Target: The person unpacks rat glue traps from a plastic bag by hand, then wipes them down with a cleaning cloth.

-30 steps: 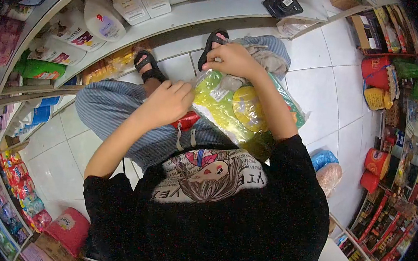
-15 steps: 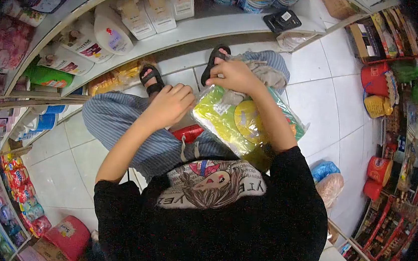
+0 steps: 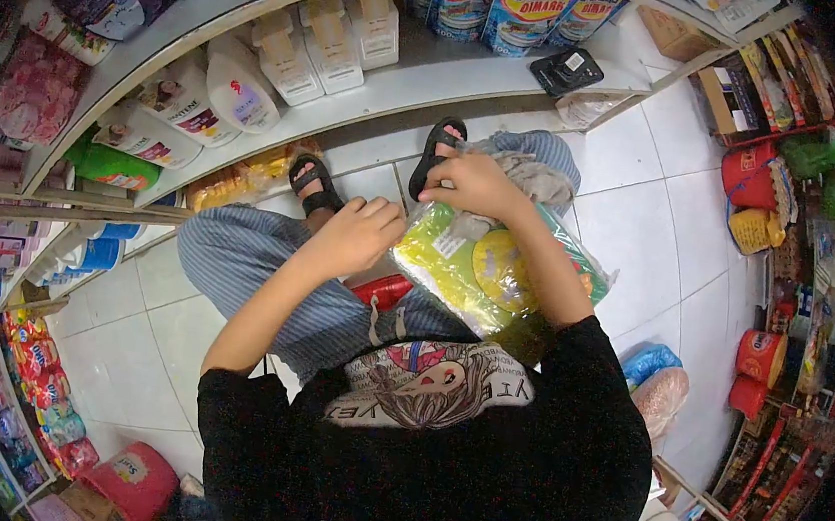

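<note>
A flat, plastic-wrapped yellow and green packet [image 3: 505, 274] lies tilted across my lap. My left hand [image 3: 358, 235] is at its left corner, fingers curled and closed against the edge. My right hand [image 3: 477, 183] is at the packet's upper edge, its thumb and fingers pinched together on the wrapping. A grey-beige cloth [image 3: 536, 180] hangs beneath my right hand and wrist, over my right knee; whether the palm also grips it is hidden. On the packet near my right hand shows a pale label [image 3: 449, 244].
In front runs a white shelf [image 3: 413, 94] with shampoo bottles [image 3: 239, 83], white boxes [image 3: 330, 46], blue pouches [image 3: 522, 14] and a black phone-like object [image 3: 566, 71]. Packed shelves stand left and right. A blue bag [image 3: 651, 363] sits on the tiled floor [image 3: 636, 181]; a pink tub [image 3: 133, 484] is behind left.
The view has shifted, so everything sits slightly lower. A pale label on the packet now shows beside my right hand. Both hands stay at the packet's edges.
</note>
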`<state>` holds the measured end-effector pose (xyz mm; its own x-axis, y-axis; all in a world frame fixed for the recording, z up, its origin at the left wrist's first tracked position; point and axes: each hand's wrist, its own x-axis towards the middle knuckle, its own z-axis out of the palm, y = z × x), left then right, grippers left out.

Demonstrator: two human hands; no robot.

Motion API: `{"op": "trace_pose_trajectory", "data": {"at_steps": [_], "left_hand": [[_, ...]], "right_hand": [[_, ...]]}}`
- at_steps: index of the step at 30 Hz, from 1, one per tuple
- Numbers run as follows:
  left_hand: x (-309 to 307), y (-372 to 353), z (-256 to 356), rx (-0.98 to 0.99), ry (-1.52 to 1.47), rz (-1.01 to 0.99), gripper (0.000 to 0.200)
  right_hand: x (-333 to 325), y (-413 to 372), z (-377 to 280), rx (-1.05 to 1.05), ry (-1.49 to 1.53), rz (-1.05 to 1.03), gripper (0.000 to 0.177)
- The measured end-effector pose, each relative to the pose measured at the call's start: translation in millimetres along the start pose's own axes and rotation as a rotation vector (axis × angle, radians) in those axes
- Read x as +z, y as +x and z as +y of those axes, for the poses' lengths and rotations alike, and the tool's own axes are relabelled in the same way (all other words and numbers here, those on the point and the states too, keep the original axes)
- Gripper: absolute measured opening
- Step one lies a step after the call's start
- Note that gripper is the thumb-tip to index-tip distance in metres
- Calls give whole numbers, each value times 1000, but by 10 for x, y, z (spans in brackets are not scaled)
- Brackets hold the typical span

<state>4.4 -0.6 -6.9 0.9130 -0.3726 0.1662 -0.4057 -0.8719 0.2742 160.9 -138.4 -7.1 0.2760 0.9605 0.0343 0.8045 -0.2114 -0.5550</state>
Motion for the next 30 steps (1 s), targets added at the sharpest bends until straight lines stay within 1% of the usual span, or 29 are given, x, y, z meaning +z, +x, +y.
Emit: {"op": "trace_pose_trajectory", "data": {"at_steps": [2,4,7,11,14,17,20,24,26,27,30], "left_hand": [[-21,-7,16,12,42,-13,14],[-56,-15,32,42,97,-56,20],[-71,-32,54,70,130,-15,24],[-95,-56,86,75,123,-44,24],[-99,-82,114,75,100,-25,23],[-73,-118,132,70,100,-4,23],[-99,-130,147,67,117,-26,23],[-94,-152,139,116,134,-39,19],[-93,-166,108,176,132,-10,18],[-106,-157,81,200,142,-33,17],[-102,-152,22,187,200,-64,17]], "right_hand": [[-14,0,-15,0,-18,-21,29],[-17,4,-31,4,-19,-20,29],[-10,4,-52,7,-16,-20,29],[-16,7,-44,-1,10,-30,29],[-35,8,-53,-10,3,-78,26],[-41,10,-77,3,16,-104,26],[-14,14,-75,-18,3,-89,27],[-3,8,-81,-7,11,-99,27],[-7,11,-92,-21,52,-90,29],[-10,25,-91,-2,18,-108,30],[17,15,-43,-6,19,-82,30]]}}
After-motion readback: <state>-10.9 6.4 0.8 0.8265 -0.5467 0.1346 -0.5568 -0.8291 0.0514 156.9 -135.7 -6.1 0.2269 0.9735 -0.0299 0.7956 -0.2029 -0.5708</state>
